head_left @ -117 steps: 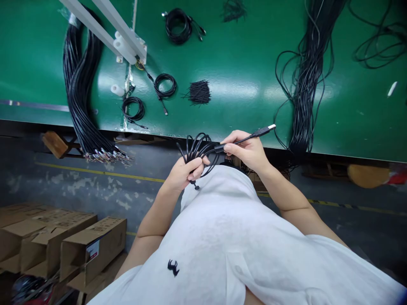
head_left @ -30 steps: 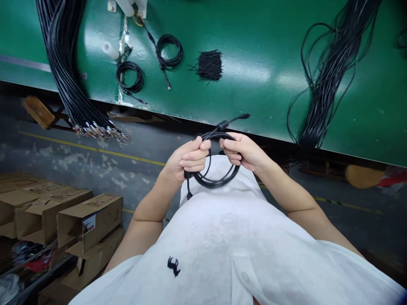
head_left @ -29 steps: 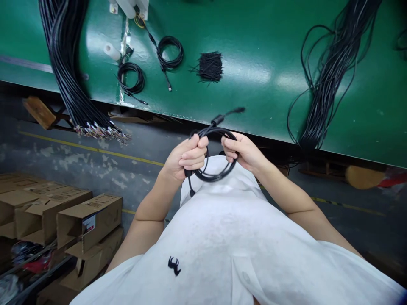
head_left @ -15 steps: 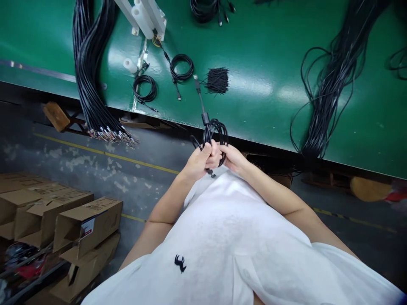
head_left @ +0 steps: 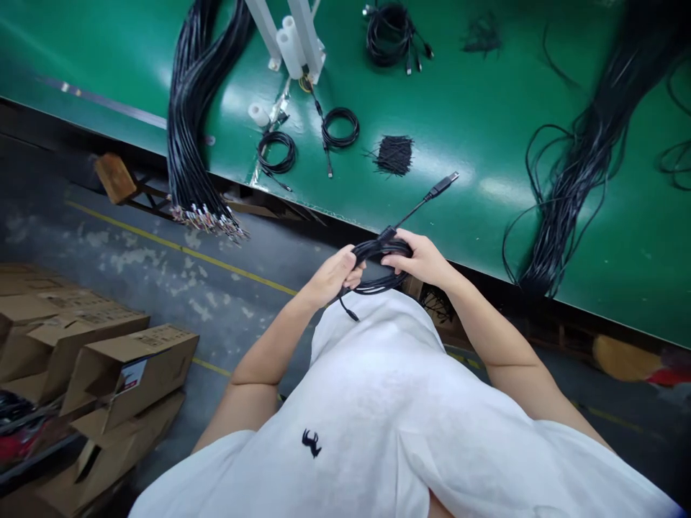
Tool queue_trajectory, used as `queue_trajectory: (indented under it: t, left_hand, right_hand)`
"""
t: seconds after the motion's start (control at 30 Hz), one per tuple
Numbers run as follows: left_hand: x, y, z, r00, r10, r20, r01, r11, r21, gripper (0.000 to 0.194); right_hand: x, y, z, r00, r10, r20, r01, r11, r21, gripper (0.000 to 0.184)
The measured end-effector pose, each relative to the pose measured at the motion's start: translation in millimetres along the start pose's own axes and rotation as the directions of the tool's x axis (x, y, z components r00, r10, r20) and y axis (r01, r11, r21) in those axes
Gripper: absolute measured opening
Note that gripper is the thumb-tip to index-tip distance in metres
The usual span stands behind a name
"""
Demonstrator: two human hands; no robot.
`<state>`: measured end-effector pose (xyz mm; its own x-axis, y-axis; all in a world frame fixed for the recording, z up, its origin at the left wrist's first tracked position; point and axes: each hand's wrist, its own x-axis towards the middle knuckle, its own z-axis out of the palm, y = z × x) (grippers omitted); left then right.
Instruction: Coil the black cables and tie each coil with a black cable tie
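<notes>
A coiled black USB cable (head_left: 372, 288) is held between my two hands, in front of the bench edge. My left hand (head_left: 335, 275) is closed around the coil's left side, and a short end with a small plug hangs below it. My right hand (head_left: 419, 257) grips the coil's upper right side, thumb and fingers wrapped round the strands. The other end, with its USB plug (head_left: 443, 185), sticks out up and right over the green table. A pile of short black ties (head_left: 394, 155) lies on the table just beyond my hands.
Two coiled cables (head_left: 341, 128) lie beside a white stand with rollers (head_left: 291, 50) on the green table (head_left: 475, 122). Thick black cable bundles (head_left: 188, 122) hang over the edge at left and right. Cardboard boxes (head_left: 145, 367) stand on the floor at left, near a wooden stool (head_left: 115, 178).
The coil has turned from upright to flatter and opened into a wider loop. My hands have moved apart, and the USB plug end has swung to the right. The view has shifted.
</notes>
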<state>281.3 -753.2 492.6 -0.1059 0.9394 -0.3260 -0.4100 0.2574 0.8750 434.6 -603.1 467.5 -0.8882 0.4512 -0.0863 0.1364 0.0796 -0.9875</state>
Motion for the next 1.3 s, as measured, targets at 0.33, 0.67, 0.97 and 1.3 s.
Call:
queue_trajectory:
  t: [0.33, 0.67, 0.97, 1.3]
  left_hand:
    - [-5.6, 20.4, -41.5, 0.94, -0.146, 0.308, 0.067, 0.965, 0.254, 0.046]
    - [22.9, -28.1, -37.5, 0.958, 0.173, -0.229, -0.185, 0.982, -0.03, 0.041]
    - [51.5, -31.7, -31.8, 0.904, 0.149, -0.4, -0.217, 0.967, -0.131, 0.044]
    - [93.5, -27.4, 11.4, 0.775, 0.375, -0.508, -0.326, 0.927, 0.186, 0.041]
  right_hand:
    - [23.0, -36.3, 17.4, 0.97, -0.063, 0.236, 0.101, 0.983, -0.155, 0.014]
    - [49.4, 39.5, 112.4, 0.757, 0.598, -0.265, 0.162, 0.221, 0.962, 0.051]
    - [73.6, 45.8, 52.0, 0.861, 0.412, -0.298, 0.145, 0.362, 0.921, 0.049]
    - [104.0, 57.4, 44.5, 0.861, 0.509, 0.016, -0.196, 0.302, 0.933, 0.04]
